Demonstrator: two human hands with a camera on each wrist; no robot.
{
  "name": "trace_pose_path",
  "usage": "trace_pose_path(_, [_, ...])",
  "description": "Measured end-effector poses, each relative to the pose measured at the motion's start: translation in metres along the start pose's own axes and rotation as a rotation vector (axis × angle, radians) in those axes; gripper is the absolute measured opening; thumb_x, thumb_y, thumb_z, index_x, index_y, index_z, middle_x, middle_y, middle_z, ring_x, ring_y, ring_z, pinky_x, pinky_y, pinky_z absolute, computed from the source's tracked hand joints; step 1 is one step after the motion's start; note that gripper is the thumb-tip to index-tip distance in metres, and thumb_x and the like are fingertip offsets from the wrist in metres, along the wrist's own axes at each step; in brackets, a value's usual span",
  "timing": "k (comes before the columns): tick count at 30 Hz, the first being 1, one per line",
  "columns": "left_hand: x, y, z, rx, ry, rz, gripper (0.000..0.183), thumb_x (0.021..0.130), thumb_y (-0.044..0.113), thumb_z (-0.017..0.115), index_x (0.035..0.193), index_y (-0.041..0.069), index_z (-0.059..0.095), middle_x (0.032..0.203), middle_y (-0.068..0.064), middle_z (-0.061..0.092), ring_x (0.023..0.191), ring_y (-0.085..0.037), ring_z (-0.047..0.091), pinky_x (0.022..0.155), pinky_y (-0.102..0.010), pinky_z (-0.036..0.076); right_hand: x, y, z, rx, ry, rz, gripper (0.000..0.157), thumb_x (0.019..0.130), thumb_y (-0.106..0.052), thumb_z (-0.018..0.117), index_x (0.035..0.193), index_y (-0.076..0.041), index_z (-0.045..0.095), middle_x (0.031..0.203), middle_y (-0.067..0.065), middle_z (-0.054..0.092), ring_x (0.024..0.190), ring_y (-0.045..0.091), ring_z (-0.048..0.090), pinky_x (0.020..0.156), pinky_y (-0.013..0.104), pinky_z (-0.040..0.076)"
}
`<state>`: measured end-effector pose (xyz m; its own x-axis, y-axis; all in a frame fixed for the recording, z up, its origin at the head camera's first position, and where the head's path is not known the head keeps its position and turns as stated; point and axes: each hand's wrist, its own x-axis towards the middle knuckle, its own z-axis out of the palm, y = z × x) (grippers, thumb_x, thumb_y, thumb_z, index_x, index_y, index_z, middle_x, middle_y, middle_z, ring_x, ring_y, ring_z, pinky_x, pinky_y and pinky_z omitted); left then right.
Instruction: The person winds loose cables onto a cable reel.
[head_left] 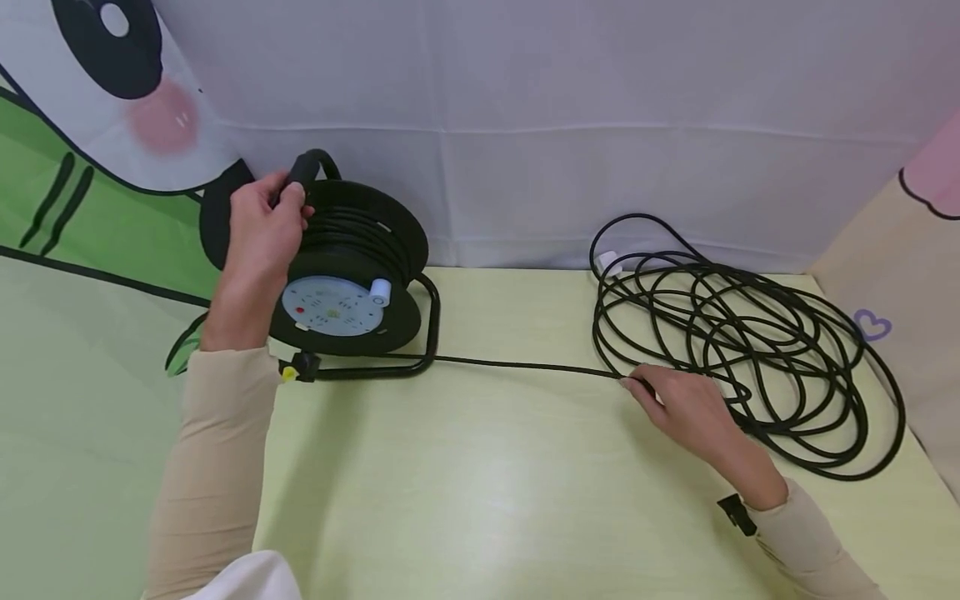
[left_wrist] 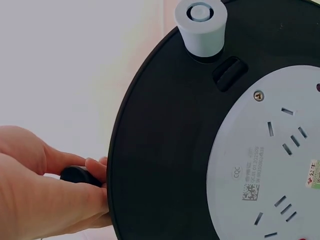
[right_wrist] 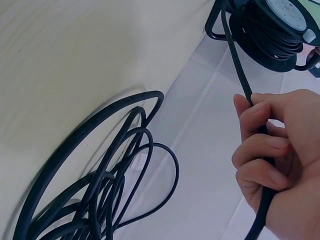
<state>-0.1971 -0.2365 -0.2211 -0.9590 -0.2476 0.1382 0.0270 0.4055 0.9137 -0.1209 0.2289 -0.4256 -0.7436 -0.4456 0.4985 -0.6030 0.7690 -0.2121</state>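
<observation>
A black cable reel [head_left: 360,225] stands at the left of the table, part of the cable wound on its drum. Its pale socket face [head_left: 333,305] carries a white knob [head_left: 380,292] near the edge. My left hand [head_left: 267,218] grips the reel's black handle [head_left: 303,169] at the top; in the left wrist view that hand shows beside the disc's rim. From the reel's base a length of black cable [head_left: 525,364] runs right to my right hand [head_left: 686,410], whose fingers curl round it. Beyond that hand the cable lies in a loose heap [head_left: 757,333].
A white plug [head_left: 608,264] sits at the heap's back left. The reel rests on a bent tube stand [head_left: 433,325], with a black and yellow piece [head_left: 300,367] at its front corner. Behind the table [head_left: 480,467] hangs a pale cloth [head_left: 517,108] with printed cartoon shapes.
</observation>
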Motion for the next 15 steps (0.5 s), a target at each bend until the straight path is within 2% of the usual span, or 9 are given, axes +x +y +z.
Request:
trace_pose_path(6, [-0.009, -0.002, 0.002, -0.012, 0.004, 0.042, 0.051, 0.111, 0.026, 0.039, 0.157, 0.004, 0.038, 0.113, -0.007, 0.05, 0.088, -0.011, 0.051, 0.074, -0.017, 0.041, 0.002, 0.004, -0.003, 0.014, 0.041, 0.01, 0.007, 0.088, -0.011, 0.079, 0.093, -0.011, 0.073, 0.064, -0.009, 0.058, 0.047, -0.001, 0.028, 0.038, 0.018, 0.02])
trace_pose_path(11, [-0.02, 0.0, 0.005, -0.019, 0.004, 0.067, 0.05, 0.111, 0.024, 0.039, 0.156, 0.003, 0.04, 0.111, -0.008, 0.052, 0.087, -0.011, 0.052, 0.076, -0.018, 0.042, 0.003, 0.006, -0.005, 0.01, 0.064, 0.021, 0.006, 0.088, -0.01, 0.078, 0.093, -0.01, 0.074, 0.059, -0.012, 0.052, 0.045, -0.002, 0.026, 0.038, 0.018, 0.018])
trace_pose_path(15, [-0.028, 0.001, 0.007, -0.016, -0.008, 0.079, 0.05, 0.111, 0.025, 0.038, 0.156, 0.003, 0.039, 0.114, -0.012, 0.052, 0.09, -0.013, 0.052, 0.081, -0.021, 0.042, 0.004, 0.008, -0.007, 0.011, 0.069, 0.058, 0.006, 0.089, -0.01, 0.078, 0.092, -0.01, 0.073, 0.062, -0.008, 0.058, 0.045, 0.0, 0.03, 0.037, 0.02, 0.021])
